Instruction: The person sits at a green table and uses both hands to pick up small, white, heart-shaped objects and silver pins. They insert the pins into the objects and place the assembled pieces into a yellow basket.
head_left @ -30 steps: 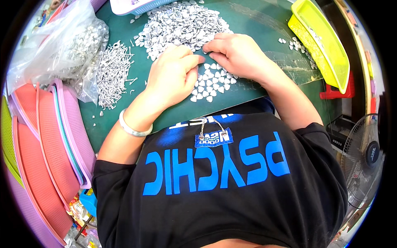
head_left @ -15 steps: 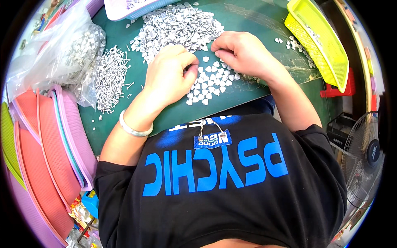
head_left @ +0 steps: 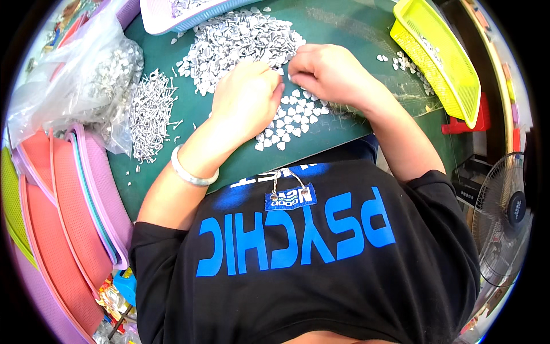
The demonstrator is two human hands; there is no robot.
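1. The work in hand, as it looks, is at the near edge of a heaped pile of small silver-grey heart-shaped pieces (head_left: pixel 243 37) on the green table (head_left: pixel 349 34), with a loose spread of hearts (head_left: pixel 288 120) lying between that pile and the table's near edge.
2. The left hand (head_left: pixel 246 97) is curled at the pile's near side, its thumb and forefinger drawn close together; whether a piece sits between them I cannot tell.
3. The right hand (head_left: pixel 329 71) is curled beside the pile's right edge, fingers bent over the thumb; its grip is hidden too. The two hands are apart, with only a narrow gap between them.
4. From this position, I judge that any next move calls for light fingertip work, since the hearts are small, thin-looking and crowded.
5. Against the frame half a second ago, the hands are nearer each other, and the left thumb and forefinger look less spread. A lone heart visible there between the hands is no longer plain; it may be covered or held.
6. The view shifts slightly, while the pile of slim metal pins (head_left: pixel 153 114) and the yellow-green basket (head_left: pixel 417 57) keep their places on the table.
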